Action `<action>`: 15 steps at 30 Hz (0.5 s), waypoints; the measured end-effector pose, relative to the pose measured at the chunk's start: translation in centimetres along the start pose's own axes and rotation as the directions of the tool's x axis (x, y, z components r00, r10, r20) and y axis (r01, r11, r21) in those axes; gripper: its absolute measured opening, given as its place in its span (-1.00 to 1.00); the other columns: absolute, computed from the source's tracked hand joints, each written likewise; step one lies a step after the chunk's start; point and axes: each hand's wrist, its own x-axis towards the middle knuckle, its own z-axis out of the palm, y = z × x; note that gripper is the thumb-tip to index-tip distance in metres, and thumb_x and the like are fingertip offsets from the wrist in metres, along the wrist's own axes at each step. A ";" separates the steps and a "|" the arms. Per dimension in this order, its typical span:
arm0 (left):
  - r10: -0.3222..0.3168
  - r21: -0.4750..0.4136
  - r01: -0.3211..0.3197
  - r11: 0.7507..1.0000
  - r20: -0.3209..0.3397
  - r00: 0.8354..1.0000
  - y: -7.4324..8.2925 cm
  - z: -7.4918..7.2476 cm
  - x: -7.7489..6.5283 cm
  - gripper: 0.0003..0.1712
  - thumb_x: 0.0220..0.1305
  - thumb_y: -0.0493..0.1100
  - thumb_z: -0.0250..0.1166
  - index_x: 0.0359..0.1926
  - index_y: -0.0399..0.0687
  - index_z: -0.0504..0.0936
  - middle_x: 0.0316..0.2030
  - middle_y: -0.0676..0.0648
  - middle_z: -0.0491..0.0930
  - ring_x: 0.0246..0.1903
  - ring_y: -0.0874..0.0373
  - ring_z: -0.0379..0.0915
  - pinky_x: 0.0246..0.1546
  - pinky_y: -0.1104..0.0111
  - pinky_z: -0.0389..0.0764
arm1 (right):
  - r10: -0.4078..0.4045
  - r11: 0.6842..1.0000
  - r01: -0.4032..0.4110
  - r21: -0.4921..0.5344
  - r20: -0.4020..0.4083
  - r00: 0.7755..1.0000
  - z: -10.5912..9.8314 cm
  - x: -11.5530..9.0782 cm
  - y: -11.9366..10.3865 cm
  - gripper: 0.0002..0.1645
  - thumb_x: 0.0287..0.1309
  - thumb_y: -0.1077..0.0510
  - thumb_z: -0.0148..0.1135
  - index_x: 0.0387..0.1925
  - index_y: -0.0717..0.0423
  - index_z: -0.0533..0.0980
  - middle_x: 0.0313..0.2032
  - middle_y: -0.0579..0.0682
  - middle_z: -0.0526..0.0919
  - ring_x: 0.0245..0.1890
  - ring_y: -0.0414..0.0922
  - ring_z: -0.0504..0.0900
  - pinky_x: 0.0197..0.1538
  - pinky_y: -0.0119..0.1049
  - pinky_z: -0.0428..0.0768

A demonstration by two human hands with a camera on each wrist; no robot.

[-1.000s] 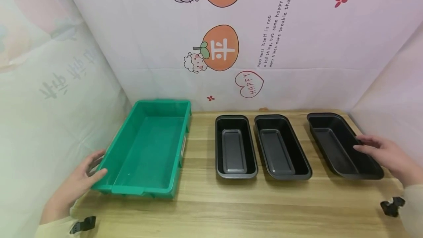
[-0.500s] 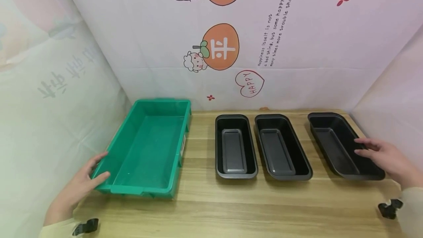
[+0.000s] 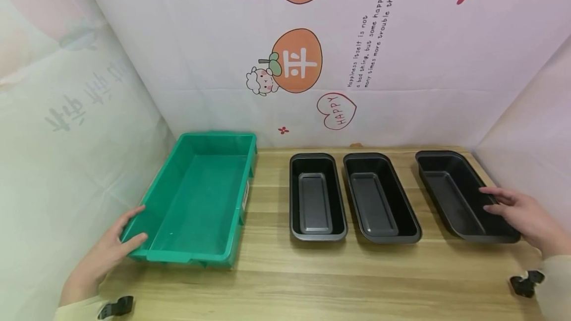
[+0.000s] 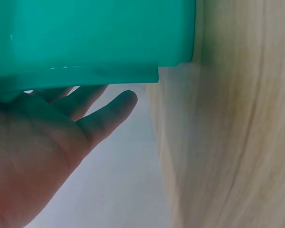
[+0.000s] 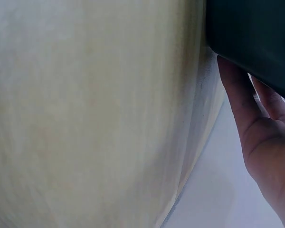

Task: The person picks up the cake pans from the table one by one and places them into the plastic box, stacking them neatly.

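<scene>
Hands first: the left hand [image 3: 104,251] lies loosely spread at the near-left corner of the green tray [image 3: 196,202], seemingly just steadying it along the left edge of the surface [image 3: 276,281]. Toward the back edge, the left pan [image 3: 315,202] and middle pan [image 3: 373,202] stand mouth-up and slightly apart, probably for easy access. Near the right edge, the right hand [image 3: 528,217] reaches relaxed, ungripping fingers over the right pan [image 3: 448,194], perhaps minding its slant.

The right hand [image 5: 269,142] is lying at the edge of the dark pan [image 5: 259,35] — its fingers are partly hiding behind it. The table [image 5: 95,114] is filling the left, a pale surface [image 5: 216,185] showing beyond.
</scene>
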 end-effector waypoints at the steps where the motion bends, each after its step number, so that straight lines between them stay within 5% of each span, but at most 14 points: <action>1: -0.001 -0.007 0.001 1.000 -0.001 1.000 -0.1 0.0 0.0 -0.17 0.45 -0.25 0.14 0.56 -0.06 -0.11 0.48 -0.41 -0.23 0.38 -0.51 -0.50 0.08 -0.53 -0.23 | -0.004 1.000 0.004 -0.010 -0.008 1.000 0.0 0.0 0.1 -0.34 0.41 0.01 0.14 0.44 0.10 0.24 0.38 0.38 0.17 0.40 0.00 0.14 -0.19 -0.76 0.26; 5: -0.006 -0.027 0.006 1.000 -0.003 1.000 -0.2 0.0 0.0 -0.18 0.46 -0.25 0.12 0.56 -0.02 -0.11 0.49 -0.39 -0.24 0.39 -0.46 -0.53 0.10 -0.52 -0.24 | -0.015 1.000 0.015 -0.015 -0.026 1.000 0.1 -0.1 0.4 -0.34 0.39 0.04 0.17 0.43 0.06 0.27 0.38 0.07 0.23 0.12 -0.54 0.25 -0.18 -0.75 0.29; 15: -0.027 -0.050 0.028 0.998 0.015 1.000 -0.5 0.0 0.1 -0.18 0.48 -0.24 0.10 0.57 0.03 -0.14 0.50 -0.35 -0.30 0.40 -0.45 -0.59 0.10 -0.52 -0.24 | 0.020 0.999 -0.019 0.034 -0.019 1.000 0.4 0.0 0.4 -0.32 0.42 0.04 0.12 0.47 0.08 0.21 0.41 0.18 0.14 -0.05 -0.68 0.30 -0.15 -0.74 0.32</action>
